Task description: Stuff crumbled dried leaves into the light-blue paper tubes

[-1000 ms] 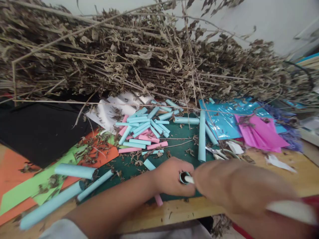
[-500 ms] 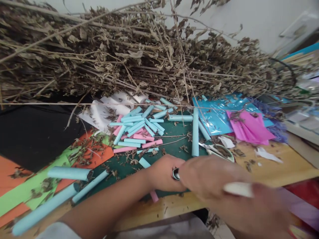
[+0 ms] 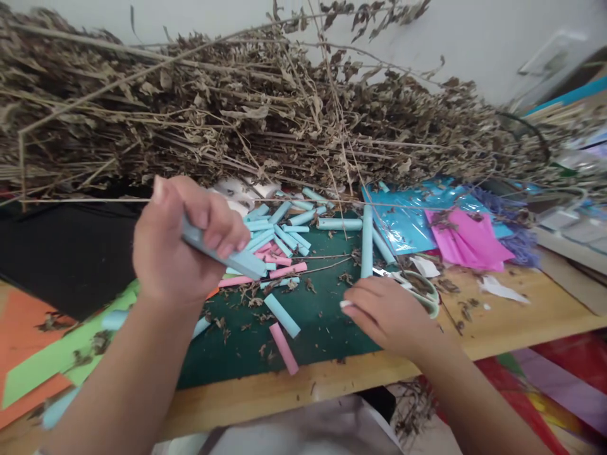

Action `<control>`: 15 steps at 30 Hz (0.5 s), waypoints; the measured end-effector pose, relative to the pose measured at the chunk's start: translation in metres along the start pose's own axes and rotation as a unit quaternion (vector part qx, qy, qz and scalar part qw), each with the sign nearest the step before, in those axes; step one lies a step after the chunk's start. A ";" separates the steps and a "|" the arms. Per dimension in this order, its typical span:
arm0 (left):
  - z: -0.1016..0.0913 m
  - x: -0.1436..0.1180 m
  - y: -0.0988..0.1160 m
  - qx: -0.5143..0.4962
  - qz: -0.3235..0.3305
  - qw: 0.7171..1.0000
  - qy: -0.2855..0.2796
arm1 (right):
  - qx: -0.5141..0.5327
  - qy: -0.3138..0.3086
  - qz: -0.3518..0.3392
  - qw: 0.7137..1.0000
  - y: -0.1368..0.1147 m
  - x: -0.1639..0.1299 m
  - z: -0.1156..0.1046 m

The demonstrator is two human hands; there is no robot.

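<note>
Fingers point(image 3: 227, 230) curled, left hand point(image 3: 183, 243) (raised) holds blue tube point(image 3: 246, 263).

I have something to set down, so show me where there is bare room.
Mostly bare: the green mat between the front pink tube and the right hand, and the wooden tabletop in front of the rightmost white scrap. Crowded: around the tube pile in front of the dried plants.
</note>
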State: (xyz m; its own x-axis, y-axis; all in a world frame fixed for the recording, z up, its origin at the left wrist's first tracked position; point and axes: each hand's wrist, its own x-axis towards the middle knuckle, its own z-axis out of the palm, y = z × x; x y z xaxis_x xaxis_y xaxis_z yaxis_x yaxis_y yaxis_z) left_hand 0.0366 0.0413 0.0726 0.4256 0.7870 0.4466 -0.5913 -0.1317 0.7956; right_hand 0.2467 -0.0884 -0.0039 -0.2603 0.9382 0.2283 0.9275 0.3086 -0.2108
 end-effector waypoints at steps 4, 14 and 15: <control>-0.016 -0.014 0.005 0.005 -0.048 0.998 0.039 | -0.132 -0.041 -0.034 0.990 0.012 0.013 0.027; -0.042 -0.063 -0.037 0.242 0.076 0.967 -0.004 | -0.097 0.100 -0.042 0.989 0.039 0.056 0.016; -0.044 -0.066 -0.039 0.272 0.085 0.957 -0.043 | -0.052 0.122 -0.049 0.990 0.039 0.059 0.011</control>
State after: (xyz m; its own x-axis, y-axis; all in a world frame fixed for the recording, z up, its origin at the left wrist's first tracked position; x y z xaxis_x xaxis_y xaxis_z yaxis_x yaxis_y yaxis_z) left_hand 0.0018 0.0205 -0.0062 0.4227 0.6772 0.6023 -0.2220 -0.5670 0.7933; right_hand 0.2645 -0.0191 -0.0088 -0.2892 0.8348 0.4685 0.9271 0.3662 -0.0803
